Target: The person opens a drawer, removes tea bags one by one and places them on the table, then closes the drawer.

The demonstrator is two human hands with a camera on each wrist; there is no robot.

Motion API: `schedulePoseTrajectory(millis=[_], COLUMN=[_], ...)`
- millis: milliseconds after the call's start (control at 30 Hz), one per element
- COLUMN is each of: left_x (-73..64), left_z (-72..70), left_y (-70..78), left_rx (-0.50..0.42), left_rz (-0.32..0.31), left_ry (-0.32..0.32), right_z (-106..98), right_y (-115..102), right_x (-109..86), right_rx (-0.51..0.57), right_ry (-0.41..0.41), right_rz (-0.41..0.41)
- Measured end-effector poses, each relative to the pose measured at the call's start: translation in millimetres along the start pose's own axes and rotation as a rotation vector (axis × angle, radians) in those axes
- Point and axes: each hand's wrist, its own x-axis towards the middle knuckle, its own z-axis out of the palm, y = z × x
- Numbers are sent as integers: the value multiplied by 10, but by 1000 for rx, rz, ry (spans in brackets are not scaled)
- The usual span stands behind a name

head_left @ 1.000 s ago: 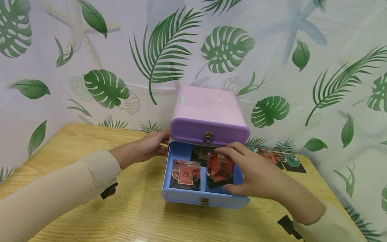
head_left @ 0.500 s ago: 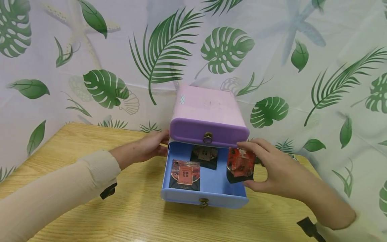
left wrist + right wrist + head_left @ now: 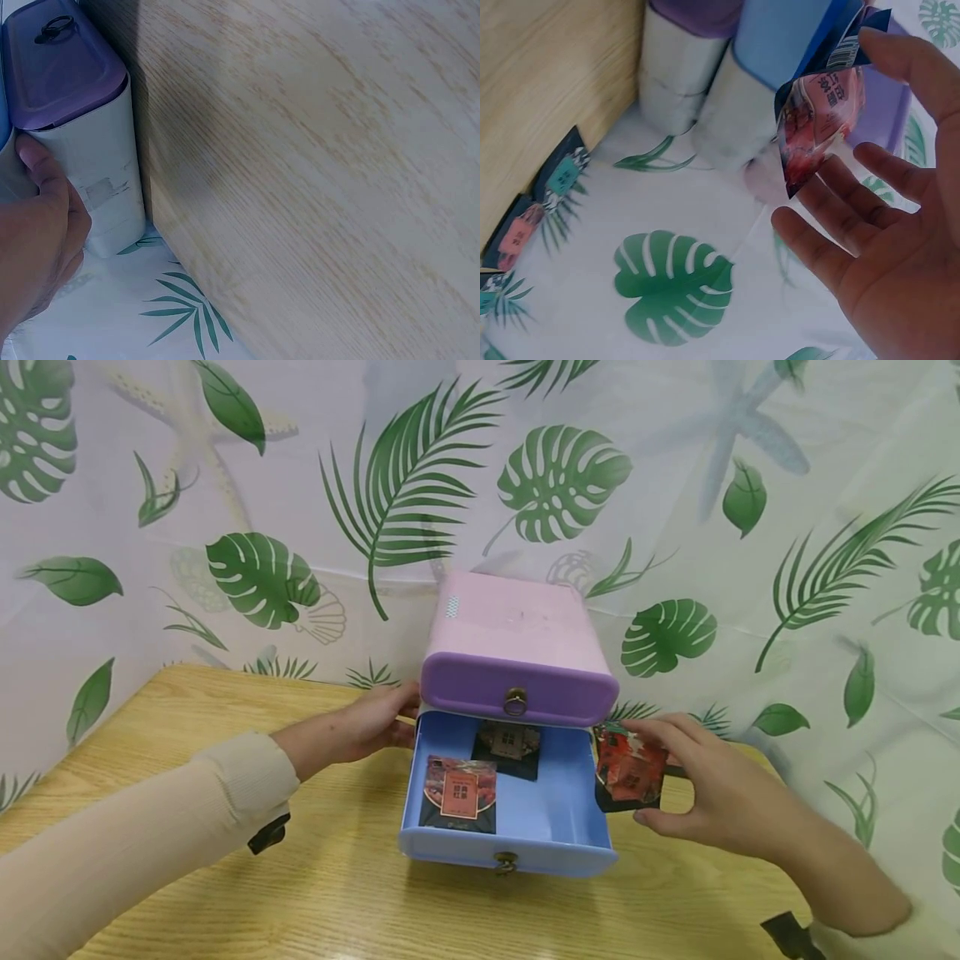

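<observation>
My right hand (image 3: 720, 777) pinches a red-and-black tea packet (image 3: 630, 770) between thumb and fingers, just right of the pulled-out blue drawer (image 3: 547, 814). In the right wrist view, the tea packet (image 3: 817, 127) hangs from the thumb side, with the other fingers spread beneath it. A second red tea packet (image 3: 459, 793) lies at the drawer's front left. Behind it is a dark tea packet (image 3: 510, 747). My left hand (image 3: 371, 722) rests against the left side of the drawer cabinet (image 3: 517, 614); the left wrist view shows fingers along its white side wall (image 3: 105, 187).
The cabinet's upper purple drawer (image 3: 465, 681) is shut, as is a lower purple drawer (image 3: 67, 75). More packets, one green-labelled packet (image 3: 562, 176) and one red-labelled packet (image 3: 516, 234), lie along the table edge. A leaf-patterned cloth (image 3: 300, 485) hangs behind the wooden table (image 3: 300, 893).
My right hand has lifted the red tea packet out of the blue drawer and carried it rightward past the drawer's side. The left hand has stayed at the cabinet.
</observation>
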Motion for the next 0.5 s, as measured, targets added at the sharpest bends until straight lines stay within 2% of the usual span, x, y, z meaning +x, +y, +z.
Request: schedulePoseTrajectory(millis=[167, 367, 500], left_x=[-5, -10, -11], left_z=[-1, 1, 0], left_y=[8, 11, 12], left_rx=[8, 9, 12], left_rz=[5, 6, 2], left_ry=[-10, -9, -7], right_z=[69, 208, 357], right_y=[156, 334, 440], right_x=[-46, -84, -101], right_rx=[-3, 88, 127], right_ry=[-34, -160, -239], right_rz=[40, 132, 159])
